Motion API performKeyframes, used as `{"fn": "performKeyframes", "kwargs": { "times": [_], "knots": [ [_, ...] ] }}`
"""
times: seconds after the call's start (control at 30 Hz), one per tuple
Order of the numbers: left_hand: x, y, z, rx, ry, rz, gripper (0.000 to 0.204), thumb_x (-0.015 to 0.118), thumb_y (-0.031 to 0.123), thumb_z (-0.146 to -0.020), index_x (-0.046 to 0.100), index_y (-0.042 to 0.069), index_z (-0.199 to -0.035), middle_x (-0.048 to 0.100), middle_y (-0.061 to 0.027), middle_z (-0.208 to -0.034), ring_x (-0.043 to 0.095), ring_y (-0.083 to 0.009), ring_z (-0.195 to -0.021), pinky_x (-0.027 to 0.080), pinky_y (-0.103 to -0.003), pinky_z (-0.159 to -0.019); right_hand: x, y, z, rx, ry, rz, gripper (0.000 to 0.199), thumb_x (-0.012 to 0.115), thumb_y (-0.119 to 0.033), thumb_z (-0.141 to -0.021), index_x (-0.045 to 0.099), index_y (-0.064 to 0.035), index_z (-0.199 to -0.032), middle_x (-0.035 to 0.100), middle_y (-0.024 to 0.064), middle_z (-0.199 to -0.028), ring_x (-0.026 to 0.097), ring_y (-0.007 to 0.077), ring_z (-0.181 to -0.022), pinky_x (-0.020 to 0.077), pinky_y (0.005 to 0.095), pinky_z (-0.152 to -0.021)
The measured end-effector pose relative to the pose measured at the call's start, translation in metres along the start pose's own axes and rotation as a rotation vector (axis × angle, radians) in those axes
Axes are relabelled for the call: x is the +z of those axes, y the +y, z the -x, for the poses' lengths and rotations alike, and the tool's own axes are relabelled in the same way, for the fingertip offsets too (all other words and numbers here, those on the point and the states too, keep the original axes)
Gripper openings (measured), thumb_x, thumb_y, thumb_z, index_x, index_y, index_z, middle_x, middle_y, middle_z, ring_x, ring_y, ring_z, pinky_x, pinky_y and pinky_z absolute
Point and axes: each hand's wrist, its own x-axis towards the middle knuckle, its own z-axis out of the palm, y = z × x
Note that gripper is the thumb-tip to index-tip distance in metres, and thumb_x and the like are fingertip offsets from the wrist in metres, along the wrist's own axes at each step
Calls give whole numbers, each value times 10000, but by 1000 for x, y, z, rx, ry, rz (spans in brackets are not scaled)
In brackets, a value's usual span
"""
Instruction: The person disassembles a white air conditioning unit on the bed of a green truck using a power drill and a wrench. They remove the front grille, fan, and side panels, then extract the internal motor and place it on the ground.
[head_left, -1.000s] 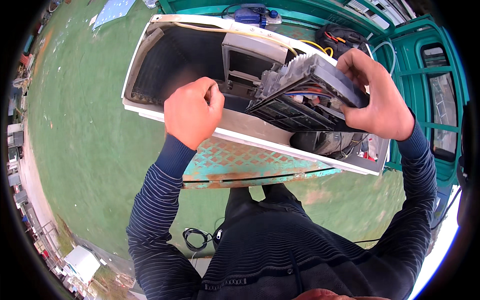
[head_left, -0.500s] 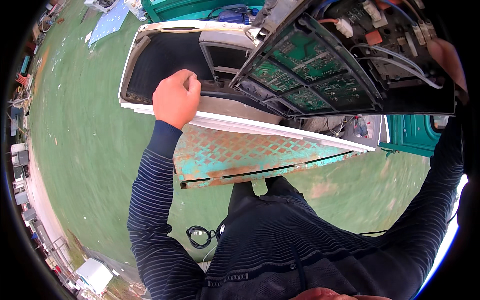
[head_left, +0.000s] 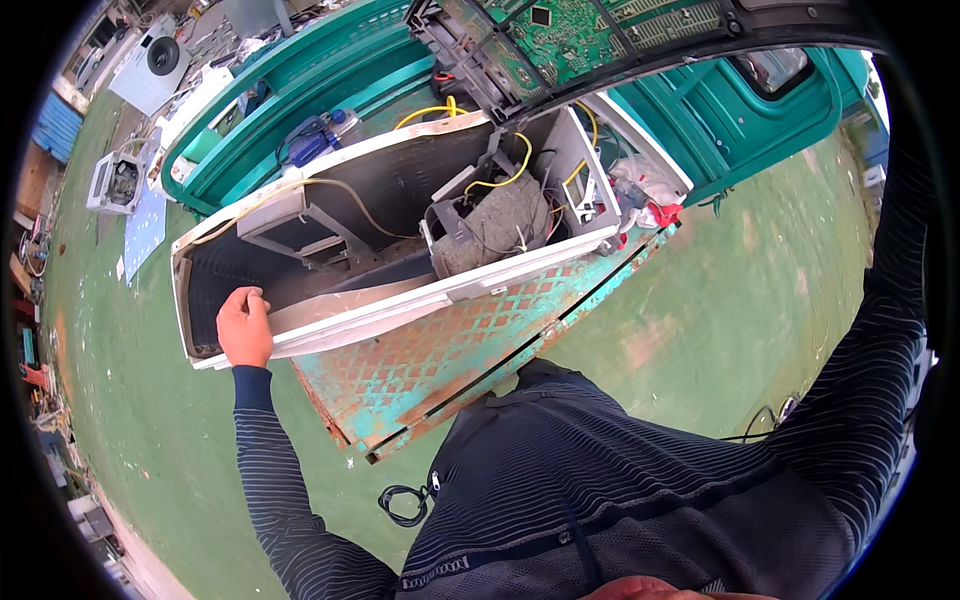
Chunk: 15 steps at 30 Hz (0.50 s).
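Note:
With fingers curled, my left hand point(head_left: 246, 328) grips the near rim of a long, open white appliance casing point(head_left: 440, 290), close to its left end. Inside the casing sit a rounded part wrapped in grey fibrous material point(head_left: 508, 228), a metal bracket point(head_left: 320, 235) and yellow wires point(head_left: 505, 180). At the top of the view, a black-framed panel with green circuit boards point(head_left: 570, 50) is raised above the casing's far right part. My right arm reaches up along the right edge toward that panel, but the right hand lies outside the picture.
The casing rests on a rusty turquoise metal platform point(head_left: 440, 350). Behind it stand green vehicle panels point(head_left: 720, 140) and a blue tool point(head_left: 312, 138). Red and white scraps point(head_left: 650, 195) lie at its right end. A coiled black cable point(head_left: 403, 505) is on the green floor.
The circuit-board panel has risen away from the casing, exposing its inside. My left hand is farther left along the rim, and my right hand has left the picture. The view has turned.

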Motion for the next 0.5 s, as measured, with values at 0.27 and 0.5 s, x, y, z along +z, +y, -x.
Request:
{"fn": "performKeyframes", "kwargs": {
  "times": [0.27,0.5],
  "knots": [
    [1,-34,-12,-145,-57,353,198,566,144,-962,685,-5,-1014,654,-41,-703,550,-75,-579,423,-211,-526,-35,106,-10,234,216,-7,262,683,-213,-692,694,27,-796,653,80,-701,600,151,-623,488,297,-600],
    [-3,-50,-13,-203,66,143,197,568,164,-953,696,15,-965,633,-30,-643,476,-60,-477,379,-219,-446,23,236,-36,386,-52,65,423,709,-287,-742,697,72,-965,695,175,-808,675,224,-763,534,347,-727]
  ]
}}
